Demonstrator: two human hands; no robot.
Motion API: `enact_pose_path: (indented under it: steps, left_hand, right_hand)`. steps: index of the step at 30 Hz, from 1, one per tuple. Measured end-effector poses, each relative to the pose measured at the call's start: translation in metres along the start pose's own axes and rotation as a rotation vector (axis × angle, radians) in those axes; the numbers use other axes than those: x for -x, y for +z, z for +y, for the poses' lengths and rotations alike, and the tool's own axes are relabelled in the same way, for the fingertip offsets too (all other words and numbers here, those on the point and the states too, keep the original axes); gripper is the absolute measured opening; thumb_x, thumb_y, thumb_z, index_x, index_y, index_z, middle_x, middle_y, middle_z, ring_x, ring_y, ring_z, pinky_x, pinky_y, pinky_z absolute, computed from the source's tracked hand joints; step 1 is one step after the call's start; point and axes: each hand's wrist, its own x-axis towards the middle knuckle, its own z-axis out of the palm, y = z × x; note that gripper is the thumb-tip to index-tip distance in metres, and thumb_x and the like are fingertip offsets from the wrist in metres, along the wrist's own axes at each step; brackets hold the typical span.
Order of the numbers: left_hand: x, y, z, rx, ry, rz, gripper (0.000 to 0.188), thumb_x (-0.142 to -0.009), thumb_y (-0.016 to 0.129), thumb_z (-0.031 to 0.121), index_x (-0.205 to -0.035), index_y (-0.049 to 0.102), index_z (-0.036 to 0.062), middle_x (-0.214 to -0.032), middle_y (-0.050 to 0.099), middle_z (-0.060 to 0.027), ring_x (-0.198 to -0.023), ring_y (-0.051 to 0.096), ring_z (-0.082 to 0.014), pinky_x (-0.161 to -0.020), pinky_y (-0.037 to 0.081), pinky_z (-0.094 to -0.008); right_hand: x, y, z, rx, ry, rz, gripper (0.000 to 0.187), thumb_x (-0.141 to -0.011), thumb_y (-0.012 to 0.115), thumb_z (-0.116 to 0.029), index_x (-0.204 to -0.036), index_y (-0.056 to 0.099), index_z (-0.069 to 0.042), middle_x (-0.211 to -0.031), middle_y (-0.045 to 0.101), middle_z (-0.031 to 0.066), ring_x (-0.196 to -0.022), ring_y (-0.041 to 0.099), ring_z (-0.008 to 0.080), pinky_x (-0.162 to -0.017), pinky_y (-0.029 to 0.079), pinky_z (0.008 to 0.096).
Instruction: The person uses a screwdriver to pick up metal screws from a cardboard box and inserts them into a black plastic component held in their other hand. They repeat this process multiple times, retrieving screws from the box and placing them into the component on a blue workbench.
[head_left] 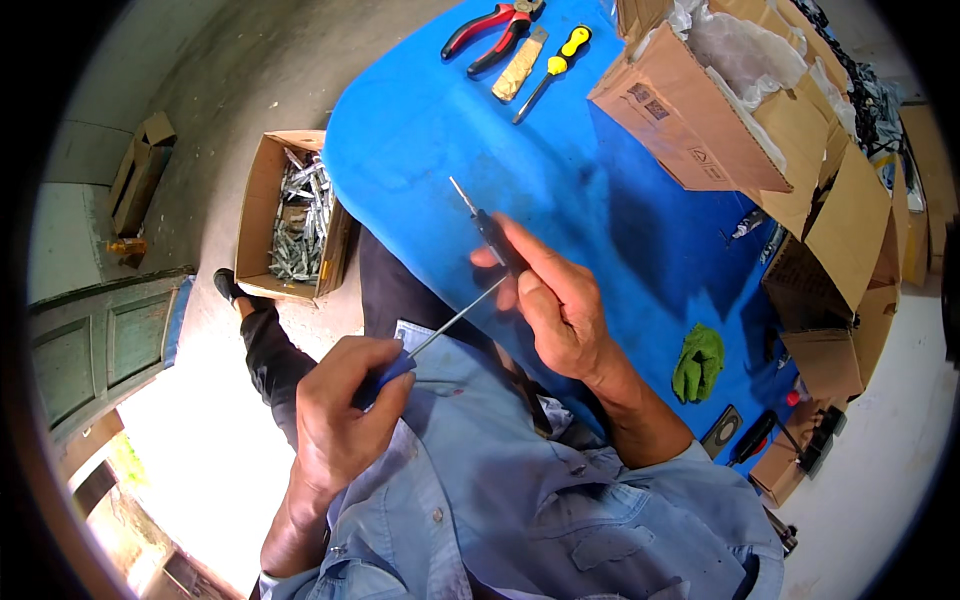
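Here we are over the blue table (560, 180), and both hands are busy just at its near edge. The left hand (340, 415) has its fingers wrapped tight round the blue handle of a screwdriver (440, 332), its thin shaft slanting up toward the table. The right hand (560, 305) pinches a small dark part with a metal pin (482, 222) between thumb and fingertips, pin pointing out over the blue surface. The screwdriver tip meets that part right under the right fingers, so by my reading the step in hand is driving or loosening something on it. The next move, I'd judge, calls for the tip seated square and the part held steady while the left wrist turns.

Hard to make out: the exact contact point is covered by the right fingers, and no screw shows. What the dark part is, I cannot tell.

At the table's far edge lie red-handled pliers (490, 32) and a yellow-handled screwdriver (555, 68); open cardboard boxes (700, 110) crowd its right side, partly cut off. A green cloth (698, 362) sits near the right forearm. Left of the table, on the floor, 1 box of metal pieces (295, 220).
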Motion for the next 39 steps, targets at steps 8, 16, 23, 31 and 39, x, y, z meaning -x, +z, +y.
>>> enact_pose_path:
  steps: [8,16,23,31,39]
  left_hand:
    - [0.004,0.011,-0.002,-0.338,0.275,0.127,0.033,-0.086,0.075,-0.007,-0.118,0.067,-0.0067,-0.097,0.072,-0.0192,-0.08,0.073,-0.0281,-0.068,0.059,-0.036]
    - [-0.013,-0.015,-0.011,0.812,-0.676,-0.252,0.029,-0.108,0.052,0.016,-0.117,0.066,-0.0076,-0.079,0.072,-0.0138,-0.054,0.06,-0.0102,-0.041,0.042,-0.0224]
    - [-0.014,-0.006,-0.001,0.629,-0.606,-0.149,0.029,-0.092,0.069,0.007,-0.117,0.06,-0.0052,-0.089,0.07,-0.0111,-0.066,0.062,-0.0099,-0.051,0.047,-0.0223]
    - [0.002,0.0,0.0,0.318,-0.304,-0.027,0.031,-0.083,0.071,-0.003,-0.112,0.061,-0.0045,-0.094,0.064,-0.0097,-0.076,0.065,-0.016,-0.07,0.052,-0.0235]
    - [0.009,0.009,0.008,-0.296,0.202,0.1,0.037,-0.083,0.076,-0.01,-0.118,0.068,-0.0041,-0.103,0.069,-0.0196,-0.091,0.074,-0.032,-0.074,0.061,-0.0391]
  right_hand:
    - [0.0,-0.001,-0.001,0.02,-0.001,0.004,0.049,-0.101,0.042,0.002,-0.149,0.048,0.009,-0.116,0.074,0.0163,-0.07,0.06,0.0141,-0.066,0.054,0.0295]
    - [0.0,-0.001,0.0,0.036,-0.021,-0.02,0.049,-0.1,0.043,0.003,-0.148,0.049,0.009,-0.114,0.074,0.0161,-0.068,0.06,0.014,-0.065,0.053,0.0295]
    - [0.0,0.0,0.002,0.008,-0.017,0.006,0.049,-0.098,0.043,0.004,-0.147,0.05,0.01,-0.113,0.074,0.016,-0.068,0.06,0.0141,-0.064,0.053,0.0293]
    - [-0.001,-0.001,0.001,0.027,-0.027,-0.004,0.05,-0.098,0.042,0.003,-0.148,0.049,0.01,-0.112,0.074,0.0162,-0.068,0.06,0.0137,-0.065,0.053,0.029]
    - [-0.001,-0.002,-0.004,-0.005,0.08,0.013,0.053,-0.098,0.042,0.002,-0.15,0.048,0.007,-0.112,0.074,0.0163,-0.069,0.061,0.0135,-0.066,0.054,0.0288]
